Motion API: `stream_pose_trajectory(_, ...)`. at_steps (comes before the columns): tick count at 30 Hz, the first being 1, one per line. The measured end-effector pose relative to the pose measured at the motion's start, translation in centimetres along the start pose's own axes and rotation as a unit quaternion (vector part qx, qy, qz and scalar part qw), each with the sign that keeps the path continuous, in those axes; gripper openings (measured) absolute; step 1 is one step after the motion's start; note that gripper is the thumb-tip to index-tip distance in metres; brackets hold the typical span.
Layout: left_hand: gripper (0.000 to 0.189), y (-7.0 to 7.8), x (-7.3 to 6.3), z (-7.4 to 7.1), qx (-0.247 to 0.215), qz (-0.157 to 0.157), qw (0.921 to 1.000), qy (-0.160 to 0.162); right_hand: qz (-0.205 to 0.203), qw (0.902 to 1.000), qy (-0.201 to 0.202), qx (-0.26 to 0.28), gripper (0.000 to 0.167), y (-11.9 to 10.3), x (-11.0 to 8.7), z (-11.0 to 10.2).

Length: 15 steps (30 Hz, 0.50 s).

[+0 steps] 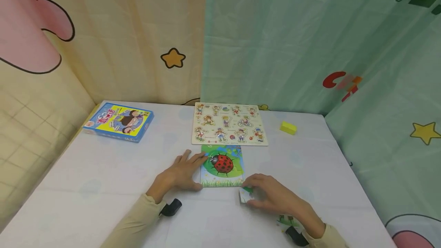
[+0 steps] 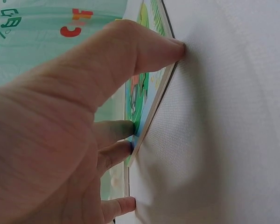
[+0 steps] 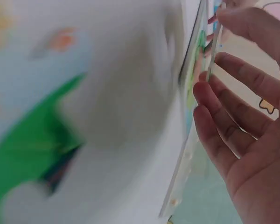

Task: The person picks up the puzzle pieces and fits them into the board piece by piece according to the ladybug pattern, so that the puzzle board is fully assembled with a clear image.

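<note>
A square ladybug puzzle board [image 1: 222, 165] lies on the white table, its red spotted beetle set in green. My left hand [image 1: 180, 173] rests at its left edge, fingers spread; in the left wrist view the thumb and fingertips touch the board's side [image 2: 151, 105]. Just off the board's lower right corner, my right hand [image 1: 272, 194] pinches a small white-and-green puzzle piece [image 1: 245, 194] between thumb and fingers. The right wrist view shows that piece [image 3: 215, 46] nearly edge-on. Under my right wrist lie green-and-white puzzle pieces [image 1: 287, 221], partly covered by the arm.
A wooden peg puzzle board [image 1: 229, 123] with children's figures lies against the ladybug board's far side. At the back left is a blue-and-yellow box [image 1: 118, 121]. A yellow block [image 1: 288, 128] sits at the back right. Printed curtains [image 1: 262, 49] hang behind the table.
</note>
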State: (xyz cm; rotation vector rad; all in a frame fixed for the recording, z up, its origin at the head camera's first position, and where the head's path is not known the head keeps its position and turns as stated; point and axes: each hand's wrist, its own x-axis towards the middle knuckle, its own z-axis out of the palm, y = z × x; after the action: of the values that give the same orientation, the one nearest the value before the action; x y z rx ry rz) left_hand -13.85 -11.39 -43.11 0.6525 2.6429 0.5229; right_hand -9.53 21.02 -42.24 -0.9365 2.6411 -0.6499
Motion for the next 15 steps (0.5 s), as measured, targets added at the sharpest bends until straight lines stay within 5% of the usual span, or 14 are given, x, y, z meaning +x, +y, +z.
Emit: stream_pose_trajectory(15, 0.092, 0.1, 0.0, 0.1, 0.015, 0.0, 0.9999, 0.003, -0.075, 0.9956, 0.031, -0.047, 0.033, -3.3, 8.0, 1.3)
